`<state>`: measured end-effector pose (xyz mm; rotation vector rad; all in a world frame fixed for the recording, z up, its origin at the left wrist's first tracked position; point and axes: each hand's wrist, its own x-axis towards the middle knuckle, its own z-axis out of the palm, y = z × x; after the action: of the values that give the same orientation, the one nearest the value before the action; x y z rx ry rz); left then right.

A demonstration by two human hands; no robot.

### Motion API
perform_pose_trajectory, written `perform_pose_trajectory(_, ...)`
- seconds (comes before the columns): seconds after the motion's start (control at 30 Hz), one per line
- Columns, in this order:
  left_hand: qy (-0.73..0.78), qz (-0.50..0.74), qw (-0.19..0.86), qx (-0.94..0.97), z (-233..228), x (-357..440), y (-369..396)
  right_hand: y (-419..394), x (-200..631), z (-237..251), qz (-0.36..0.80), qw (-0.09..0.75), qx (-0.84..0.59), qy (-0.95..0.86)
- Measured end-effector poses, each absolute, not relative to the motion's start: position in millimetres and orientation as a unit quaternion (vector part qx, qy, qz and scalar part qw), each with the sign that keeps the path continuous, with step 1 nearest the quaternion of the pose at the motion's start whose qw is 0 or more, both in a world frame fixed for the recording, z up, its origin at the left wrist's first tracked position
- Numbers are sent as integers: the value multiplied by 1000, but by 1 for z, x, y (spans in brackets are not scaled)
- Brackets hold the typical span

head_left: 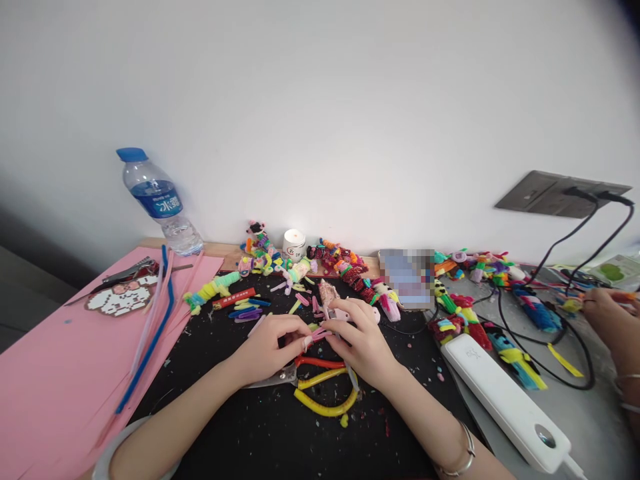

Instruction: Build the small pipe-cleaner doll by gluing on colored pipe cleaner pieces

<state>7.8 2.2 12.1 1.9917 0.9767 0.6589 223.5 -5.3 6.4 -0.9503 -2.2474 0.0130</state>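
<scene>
Both hands meet mid-desk, left hand [273, 347] and right hand [363, 340] pinching a pink pipe cleaner [320, 332]. It lies roughly level, running left to right between the fingertips.

Bright colours on a black mat [260, 427]

Pink paper sheets [55, 373], blue-capped, blue-labelled bottle [159, 200], yellow and red-handled pliers [323, 387], white power strip [503, 400], multicoloured fuzzy figures [345, 263].

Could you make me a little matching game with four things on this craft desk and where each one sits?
Things:
1. water bottle
2. white power strip
3. pink pipe-cleaner piece
4. yellow-handled pliers

Places:
A. on the black mat, just under the hands
B. back left, against the wall
C. between the left hand and right hand
D. on the grey surface, right

Pairs: 1-B, 2-D, 3-C, 4-A
</scene>
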Motion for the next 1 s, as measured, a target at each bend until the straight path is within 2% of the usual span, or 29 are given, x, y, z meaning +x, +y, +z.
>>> perform_pose_trajectory(0.63, 386, 251, 385, 799, 10, 9, 1, -9, 221, 7, 36, 365, -374, -852)
perform_pose_trajectory(0.87, 366, 281, 348, 816, 8, 8, 1, -8, 221, 6, 54, 374, -386, -842)
perform_pose_trajectory(1.0, 354, 297, 293, 837, 4, 6, 0, -8, 221, 5, 62, 372, -390, -840)
